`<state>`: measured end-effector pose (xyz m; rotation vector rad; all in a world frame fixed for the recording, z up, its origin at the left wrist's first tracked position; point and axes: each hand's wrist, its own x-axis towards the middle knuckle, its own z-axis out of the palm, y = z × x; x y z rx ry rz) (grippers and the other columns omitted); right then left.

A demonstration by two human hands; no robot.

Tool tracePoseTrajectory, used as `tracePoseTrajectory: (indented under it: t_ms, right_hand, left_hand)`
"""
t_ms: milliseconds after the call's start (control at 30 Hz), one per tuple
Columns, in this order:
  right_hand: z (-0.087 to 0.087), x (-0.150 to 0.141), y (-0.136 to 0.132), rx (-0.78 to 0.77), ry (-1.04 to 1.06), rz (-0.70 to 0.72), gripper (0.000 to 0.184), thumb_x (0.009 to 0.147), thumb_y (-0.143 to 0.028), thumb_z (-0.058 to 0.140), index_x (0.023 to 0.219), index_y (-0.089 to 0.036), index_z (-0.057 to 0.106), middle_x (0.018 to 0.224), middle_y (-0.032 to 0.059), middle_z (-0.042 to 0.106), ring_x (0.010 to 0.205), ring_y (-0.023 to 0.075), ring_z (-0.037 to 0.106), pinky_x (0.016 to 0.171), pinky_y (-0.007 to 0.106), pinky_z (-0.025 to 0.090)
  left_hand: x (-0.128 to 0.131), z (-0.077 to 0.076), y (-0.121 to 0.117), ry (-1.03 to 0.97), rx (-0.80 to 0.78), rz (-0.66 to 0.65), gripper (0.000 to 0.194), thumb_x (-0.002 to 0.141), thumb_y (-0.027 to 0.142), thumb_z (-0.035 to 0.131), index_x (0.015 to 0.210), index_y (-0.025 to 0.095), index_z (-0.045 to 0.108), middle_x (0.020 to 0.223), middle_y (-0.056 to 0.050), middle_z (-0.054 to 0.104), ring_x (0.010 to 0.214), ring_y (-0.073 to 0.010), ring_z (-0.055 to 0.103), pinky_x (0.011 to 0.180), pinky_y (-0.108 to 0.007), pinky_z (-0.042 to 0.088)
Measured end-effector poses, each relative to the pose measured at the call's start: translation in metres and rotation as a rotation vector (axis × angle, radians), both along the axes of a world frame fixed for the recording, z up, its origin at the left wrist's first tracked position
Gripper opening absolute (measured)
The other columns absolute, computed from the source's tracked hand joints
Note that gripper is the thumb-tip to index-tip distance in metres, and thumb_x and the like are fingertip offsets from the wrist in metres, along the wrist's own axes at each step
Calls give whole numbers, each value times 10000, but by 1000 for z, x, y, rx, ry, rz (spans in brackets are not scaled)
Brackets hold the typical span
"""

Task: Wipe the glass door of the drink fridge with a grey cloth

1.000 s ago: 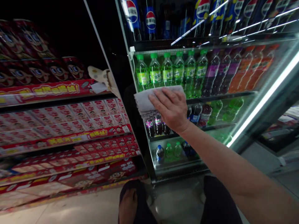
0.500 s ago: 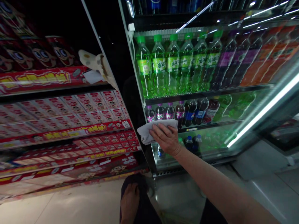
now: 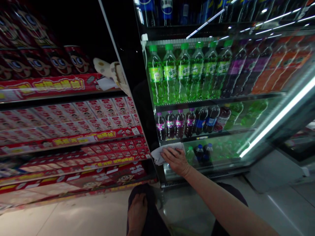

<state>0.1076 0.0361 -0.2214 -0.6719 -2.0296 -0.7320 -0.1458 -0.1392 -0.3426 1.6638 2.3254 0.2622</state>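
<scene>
My right hand (image 3: 175, 161) presses a folded white cloth (image 3: 158, 155) against the lower left part of a glass cooler door (image 3: 169, 170). Its fingers lie over the cloth near the door's dark frame. Behind the glass, just above the hand, stand small dark bottles with purple caps (image 3: 170, 126). Blue-capped bottles (image 3: 199, 152) show to the right of the hand on the bottom shelf. My left hand (image 3: 138, 209) rests on my bent knee, fingers laid over it, holding nothing.
Green soda bottles (image 3: 169, 73) fill the cooler's middle shelf, with purple and orange ones further right. On the left, a store shelf holds red-and-white cartons (image 3: 78, 113) and dark red cans (image 3: 77, 60). A pale spotted object (image 3: 105, 68) juts beside the cooler's frame. Tiled floor (image 3: 81, 216) lies below.
My right hand has slid the cloth down the glass, from in front of the purple-capped bottles to the shelf below. The view has shifted slightly. My left hand stays on the knee.
</scene>
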Motion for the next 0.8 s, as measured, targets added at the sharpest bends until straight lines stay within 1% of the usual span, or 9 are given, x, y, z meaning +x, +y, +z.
tracePoseTrajectory:
  t_ms: [133,333,400,467,533,567,667,733,800]
  right_hand:
    - [-19,1,-7,-31,-47,29,318,983,-178,541,1277,-219,655,1359,35,653,1332,189,473,1145,421,308]
    - [-57,4,-15,-157,-137,46,309,1010,-193,480,1272,-200,643,1359,48,649,1300,208,487,1057,447,368]
    - [-68,3,-17,-272,-172,70,318,1009,-193,477,1289,-203,628,1368,58,641,1298,219,498,1042,458,393]
    - [-74,2,-20,-499,-224,87,339,1005,-189,475,1315,-220,610,1385,62,628,1304,230,510,1050,468,411]
    - [-74,0,-25,-709,-263,81,342,996,-185,479,1304,-234,620,1379,64,630,1310,243,520,1056,467,426]
    - [-73,1,-28,-777,-271,68,332,985,-178,488,1276,-233,639,1351,73,645,1303,253,530,1050,467,434]
    - [-63,9,-34,-913,-279,28,247,903,-138,563,1076,-201,728,1112,97,739,1135,277,635,950,451,485]
    - [-50,24,-32,-1030,-290,51,179,851,-141,608,921,-199,762,885,51,763,914,231,694,830,360,518]
    - [-28,44,-26,-1138,-288,137,164,855,-193,620,889,-216,779,776,-18,756,756,165,693,709,252,515]
  left_hand:
    - [0,3,0,14,-7,-14,411,953,248,304,1146,175,659,1145,-113,674,1073,-231,659,965,-363,511]
    - [-2,2,-2,-4,-24,1,423,958,264,292,1159,184,655,1190,-119,684,1113,-238,659,993,-371,510]
    - [-3,1,-2,-2,-20,1,434,957,255,281,1165,179,654,1212,-125,680,1126,-242,657,1010,-381,507]
    - [-4,-1,-3,-2,-11,-10,441,953,239,275,1169,165,652,1229,-134,679,1157,-244,648,1042,-385,495]
    - [-4,0,-4,3,-3,-22,440,949,231,276,1158,154,655,1209,-138,689,1157,-239,651,1053,-377,491]
    - [-4,0,-5,7,2,-28,437,948,231,279,1152,153,658,1192,-137,696,1147,-235,656,1048,-370,495]
    - [-5,1,-6,10,31,-37,432,947,234,290,1144,163,668,1178,-128,711,1148,-226,660,1040,-359,505]
    - [-7,0,-6,-10,36,-30,436,946,237,294,1149,168,674,1205,-125,710,1170,-230,655,1050,-370,508]
    - [-10,-3,-4,-24,17,-15,447,944,248,295,1165,167,675,1240,-134,703,1172,-240,661,1055,-389,516]
